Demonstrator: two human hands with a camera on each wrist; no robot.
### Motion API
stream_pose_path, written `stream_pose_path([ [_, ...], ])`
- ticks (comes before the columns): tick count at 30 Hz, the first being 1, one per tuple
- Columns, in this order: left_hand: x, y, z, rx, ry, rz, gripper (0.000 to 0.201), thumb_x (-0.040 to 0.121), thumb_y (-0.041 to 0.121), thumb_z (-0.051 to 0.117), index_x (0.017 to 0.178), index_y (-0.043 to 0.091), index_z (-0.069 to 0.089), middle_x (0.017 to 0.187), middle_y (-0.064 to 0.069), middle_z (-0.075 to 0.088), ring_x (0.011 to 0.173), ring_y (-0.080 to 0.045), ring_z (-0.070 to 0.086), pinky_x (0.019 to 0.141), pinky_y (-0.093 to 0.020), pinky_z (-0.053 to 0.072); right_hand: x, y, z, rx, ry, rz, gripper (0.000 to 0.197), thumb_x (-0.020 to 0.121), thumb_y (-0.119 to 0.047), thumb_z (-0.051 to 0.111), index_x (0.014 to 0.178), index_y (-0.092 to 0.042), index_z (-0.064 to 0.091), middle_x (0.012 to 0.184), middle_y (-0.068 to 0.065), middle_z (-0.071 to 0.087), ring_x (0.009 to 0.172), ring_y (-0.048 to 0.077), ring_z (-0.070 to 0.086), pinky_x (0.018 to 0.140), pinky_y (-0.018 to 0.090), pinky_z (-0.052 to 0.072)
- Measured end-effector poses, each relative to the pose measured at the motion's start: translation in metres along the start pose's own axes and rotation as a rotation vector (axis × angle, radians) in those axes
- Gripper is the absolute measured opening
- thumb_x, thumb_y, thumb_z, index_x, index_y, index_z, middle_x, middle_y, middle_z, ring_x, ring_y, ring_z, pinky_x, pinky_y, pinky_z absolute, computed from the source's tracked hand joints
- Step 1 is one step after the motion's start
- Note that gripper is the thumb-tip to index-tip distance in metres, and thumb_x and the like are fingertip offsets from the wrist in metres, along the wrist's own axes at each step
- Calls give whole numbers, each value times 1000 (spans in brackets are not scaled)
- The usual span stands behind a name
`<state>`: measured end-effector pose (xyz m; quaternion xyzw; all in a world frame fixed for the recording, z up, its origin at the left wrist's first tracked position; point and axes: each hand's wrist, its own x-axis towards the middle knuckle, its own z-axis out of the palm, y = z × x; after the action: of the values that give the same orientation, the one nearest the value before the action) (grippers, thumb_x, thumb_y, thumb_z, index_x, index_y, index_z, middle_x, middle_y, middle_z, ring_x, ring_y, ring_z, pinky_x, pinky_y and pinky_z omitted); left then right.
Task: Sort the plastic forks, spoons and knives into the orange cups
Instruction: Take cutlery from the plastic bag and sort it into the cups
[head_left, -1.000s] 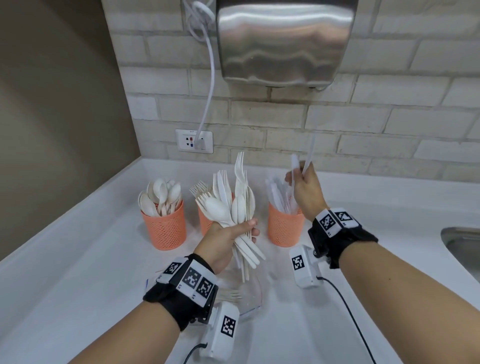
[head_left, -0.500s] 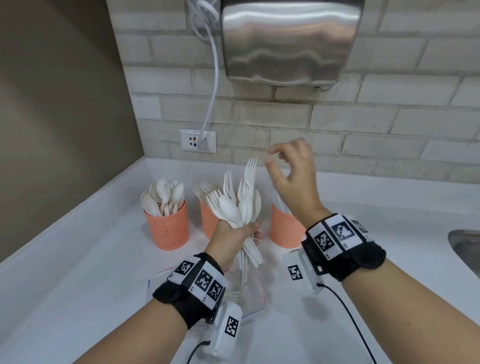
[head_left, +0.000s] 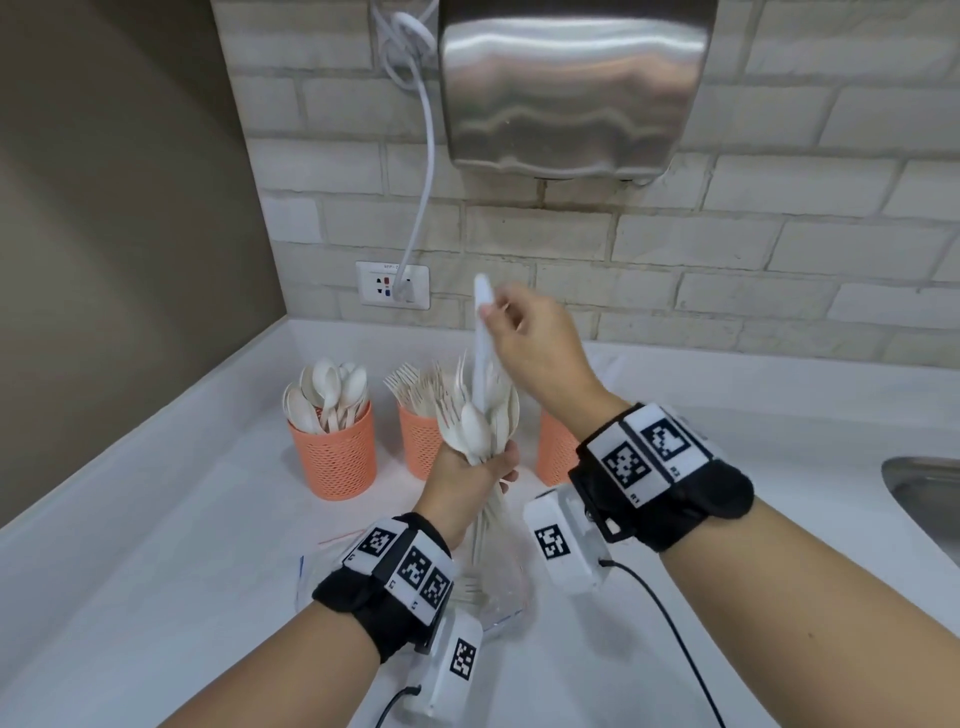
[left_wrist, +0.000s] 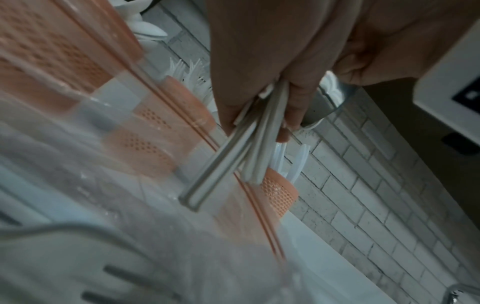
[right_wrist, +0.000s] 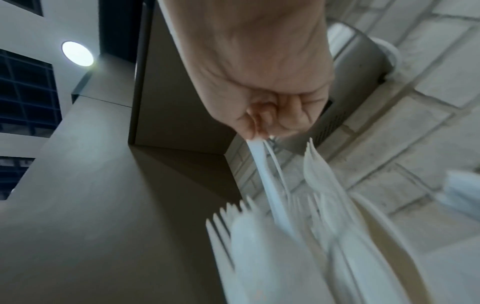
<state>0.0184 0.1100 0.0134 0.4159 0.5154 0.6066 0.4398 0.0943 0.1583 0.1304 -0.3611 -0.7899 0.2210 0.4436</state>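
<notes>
My left hand (head_left: 485, 467) grips a bundle of white plastic cutlery (head_left: 475, 423) upright above the counter; its handles (left_wrist: 233, 156) stick out below my fingers in the left wrist view. My right hand (head_left: 493, 314) pinches the top end of one white piece (head_left: 483, 358) that stands in the bundle; which kind it is I cannot tell. The right wrist view shows that piece (right_wrist: 267, 185) hanging from my fingertips among forks and spoons. Behind stand three orange cups: the left cup (head_left: 335, 457) holds spoons, the middle cup (head_left: 418, 441) forks, and the right cup (head_left: 553, 452) is partly hidden by my wrist.
A clear plastic bag (head_left: 504, 592) with a few pieces lies on the white counter under my left hand. A steel hand dryer (head_left: 571, 88) hangs on the brick wall above, its cable running to a socket (head_left: 393, 285). A sink edge (head_left: 924, 493) lies at the right.
My right hand left the right cup empty, swung left to the bundle and now pinches one piece at its top. The left hand kept hold of the bundle.
</notes>
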Motion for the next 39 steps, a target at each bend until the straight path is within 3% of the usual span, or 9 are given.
stream_pose_path([
  [4,0,-1,-1,-45,-28,-6,11,86,-1,59,96,3,57,78,-6,57,57,-12,54,53,-23,47,17,-3,-35,105,288,-80,15,99,-17,39,88,-10,49,69,-6,42,61,7,37,53,15,32],
  [9,2,0,-4,-65,4,4,8,86,0,59,85,8,58,62,-6,51,50,-11,50,49,-22,45,21,37,-67,-53,426,-87,15,97,-13,40,102,-4,52,64,-11,41,56,4,40,50,15,32],
  [19,-2,13,-1,-221,-138,-43,9,86,6,61,94,5,61,73,-4,64,53,-11,60,54,-23,51,-17,151,-31,-355,121,205,19,94,-9,42,108,-3,55,77,23,62,84,40,58,67,39,44],
  [22,-1,16,-3,-231,-184,-68,11,88,7,58,97,1,59,64,0,65,52,-10,60,53,-22,51,-17,151,-26,-428,11,260,27,95,-10,42,115,-5,59,103,23,64,105,40,47,84,40,39],
  [24,0,17,-4,-236,-175,-68,10,87,5,58,97,1,59,63,-1,64,50,-10,59,52,-21,50,-14,134,-27,-434,105,205,32,94,-10,41,122,-8,56,119,21,56,112,38,42,93,40,35],
  [27,2,16,-3,-236,-131,-57,12,86,3,60,98,3,59,73,-5,61,51,-10,59,53,-22,51,-10,92,-25,-195,282,24,32,91,-26,44,114,-8,60,111,14,55,106,27,47,88,29,36],
  [29,3,14,-2,-211,-109,-41,12,85,2,62,97,5,60,73,-6,60,52,-10,59,53,-22,51,-10,67,-18,-49,156,-26,34,87,-39,53,103,-11,64,98,5,55,93,17,51,78,23,39],
  [32,2,13,0,-136,-100,11,14,85,-1,61,97,5,59,73,-4,59,53,-10,58,53,-23,50,-11,51,-6,5,-24,33,25,85,-29,65,92,-5,63,76,2,55,67,9,47,63,20,38],
  [39,0,8,-10,-45,-51,66,17,85,-4,60,89,12,59,76,-6,58,55,-13,57,50,-23,46,-1,29,-15,549,115,189,20,100,-24,38,99,-13,55,82,-1,57,75,8,56,68,14,46],
])
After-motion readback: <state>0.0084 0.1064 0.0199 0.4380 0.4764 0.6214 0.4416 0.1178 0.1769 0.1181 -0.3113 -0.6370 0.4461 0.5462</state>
